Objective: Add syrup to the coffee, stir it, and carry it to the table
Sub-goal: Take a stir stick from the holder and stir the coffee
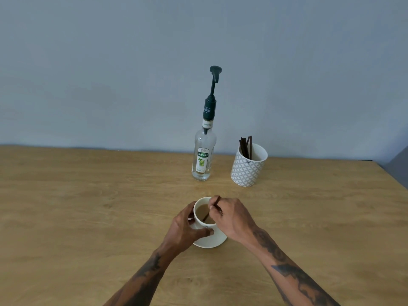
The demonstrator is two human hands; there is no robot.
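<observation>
A white cup (204, 214) of milky brown coffee (204, 212) stands on a white saucer (213, 240) near the middle of the wooden counter (88, 195), a little toward the six o'clock edge of the view. The left hand (184, 230) comes in from seven o'clock and wraps round the cup's nine o'clock side, its grip closed on the cup wall with the thumb lying across the front, just above the saucer. The right hand (229, 217) reaches in from five o'clock and sits over the cup's three o'clock rim. Its grip pinches a thin dark stirrer (212, 209) between fingertips and thumb; the stirrer slants from the fingers at one o'clock down into the coffee toward seven o'clock, with its lower end in the liquid. Both forearms are bare and tattooed.

Farther back on the counter, at twelve o'clock from the cup and well apart from it, stands a clear glass syrup bottle (203, 157) with a green and white label and a tall dark pump (213, 85) fixed in its neck, the pump head raised. The bottle looks nearly empty. Just beside it, on its three o'clock side and not touching, is a white patterned holder (248, 171) with several more dark stirrers (246, 146) standing in it, leaning toward its back rim. A plain blue-grey wall (110, 74) rises behind the counter's far edge.
</observation>
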